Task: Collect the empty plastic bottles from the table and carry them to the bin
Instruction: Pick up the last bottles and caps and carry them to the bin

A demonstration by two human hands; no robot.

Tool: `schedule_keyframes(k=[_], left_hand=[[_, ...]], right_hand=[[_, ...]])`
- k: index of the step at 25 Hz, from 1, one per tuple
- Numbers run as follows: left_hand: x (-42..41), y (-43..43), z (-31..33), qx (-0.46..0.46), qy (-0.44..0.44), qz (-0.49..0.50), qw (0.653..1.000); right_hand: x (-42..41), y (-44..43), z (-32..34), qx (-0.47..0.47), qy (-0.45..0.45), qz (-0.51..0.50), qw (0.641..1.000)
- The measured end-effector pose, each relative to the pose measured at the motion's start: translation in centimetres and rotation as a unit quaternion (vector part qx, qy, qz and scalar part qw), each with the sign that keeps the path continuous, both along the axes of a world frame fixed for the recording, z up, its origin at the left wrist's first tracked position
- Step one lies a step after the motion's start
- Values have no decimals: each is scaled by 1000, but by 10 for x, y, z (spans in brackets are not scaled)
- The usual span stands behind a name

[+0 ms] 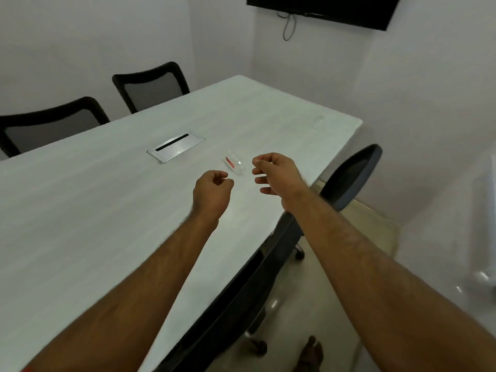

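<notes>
A clear plastic bottle with a red label [235, 163] lies on its side on the white table [107, 210], just beyond and between my two hands. My left hand [212, 190] hovers close to its near end, fingers curled into a loose fist with nothing in it. My right hand [273, 173] is just right of the bottle, fingers curled and apart, holding nothing. A second clear bottle [318, 121], faint and hard to make out, lies near the table's far right edge.
A metal cable hatch [175, 147] is set into the table's middle. Two dark mesh chairs [150, 87] stand along the far side, and other chairs [351, 178] are tucked in on my side. A wall screen [322, 9] hangs ahead. A pale object [483, 237] stands at the right.
</notes>
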State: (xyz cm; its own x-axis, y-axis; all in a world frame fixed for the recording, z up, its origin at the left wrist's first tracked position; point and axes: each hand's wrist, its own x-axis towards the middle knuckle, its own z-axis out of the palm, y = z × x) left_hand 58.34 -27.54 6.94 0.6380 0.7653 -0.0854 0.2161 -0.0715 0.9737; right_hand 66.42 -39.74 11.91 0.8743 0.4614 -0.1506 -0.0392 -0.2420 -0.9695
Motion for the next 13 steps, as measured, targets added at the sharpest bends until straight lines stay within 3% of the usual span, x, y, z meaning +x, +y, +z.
schedule_keyframes(k=[5,8,13], left_hand=[[121,-2,-19,9,53,124,991],[161,2,-31,16,92,162,982],[213,28,-72,22,162,229,960]], right_hand=[[148,16,-31,-50,4,141,989],[212,31,-50,-90,-37,194,976],[288,78,-95,-197,-173,317,911]])
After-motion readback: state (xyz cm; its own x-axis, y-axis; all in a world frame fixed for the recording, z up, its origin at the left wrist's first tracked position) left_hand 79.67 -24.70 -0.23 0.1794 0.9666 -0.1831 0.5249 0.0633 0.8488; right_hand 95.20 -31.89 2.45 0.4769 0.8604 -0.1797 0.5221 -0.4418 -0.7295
